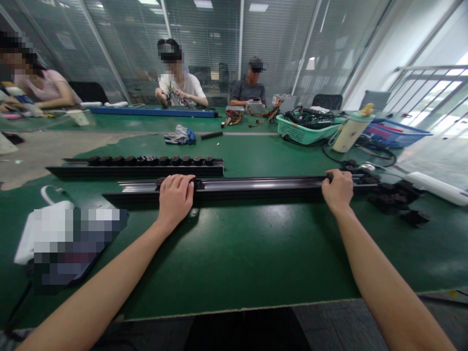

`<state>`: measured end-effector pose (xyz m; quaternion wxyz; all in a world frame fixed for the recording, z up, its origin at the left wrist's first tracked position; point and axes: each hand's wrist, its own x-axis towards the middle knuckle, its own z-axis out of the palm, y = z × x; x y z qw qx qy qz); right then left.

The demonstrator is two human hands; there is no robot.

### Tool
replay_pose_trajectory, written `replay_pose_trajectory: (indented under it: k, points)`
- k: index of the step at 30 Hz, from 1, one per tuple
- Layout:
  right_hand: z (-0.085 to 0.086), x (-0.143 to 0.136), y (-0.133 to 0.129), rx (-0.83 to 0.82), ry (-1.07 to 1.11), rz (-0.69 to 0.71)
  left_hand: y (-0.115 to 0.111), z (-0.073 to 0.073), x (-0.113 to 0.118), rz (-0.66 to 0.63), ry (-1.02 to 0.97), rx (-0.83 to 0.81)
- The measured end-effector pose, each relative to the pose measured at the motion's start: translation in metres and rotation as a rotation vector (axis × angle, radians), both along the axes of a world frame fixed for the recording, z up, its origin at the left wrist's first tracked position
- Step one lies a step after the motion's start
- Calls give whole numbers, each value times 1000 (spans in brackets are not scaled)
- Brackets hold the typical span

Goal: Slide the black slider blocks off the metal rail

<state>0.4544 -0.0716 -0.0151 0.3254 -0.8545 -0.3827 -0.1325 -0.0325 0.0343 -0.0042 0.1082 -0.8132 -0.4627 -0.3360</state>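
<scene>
A long black metal rail [256, 186] with a shiny inner channel lies crosswise in front of me on the green table. Near its left end, my left hand [176, 197] is closed over a small black block [194, 183] seated in the channel, most of it hidden by the fingers. My right hand [339, 190] grips another small black block [330, 177] toward the rail's right end, with its fingers curled. Behind it lies a second black rail [146, 170] carrying a row of several round-topped black pieces [163, 160].
Loose black pieces [395, 197] lie right of the rail, near a white tube [440, 187]. A phone [82, 253] and white device [44, 229] sit left. Farther off are gloves [180, 135], a green basket [307, 130], a cream bottle [351, 131] and co-workers.
</scene>
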Motion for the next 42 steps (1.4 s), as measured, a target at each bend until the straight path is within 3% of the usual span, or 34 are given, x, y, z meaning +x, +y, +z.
replay_pose_trajectory:
  k: [34,42]
  points:
    - [-4,21,-2,10,-16,-60,-1,1,0,-2,-14,-20]
    - [-1,24,-4,-59,-3,-108,-1,1,0,-7,-21,-19]
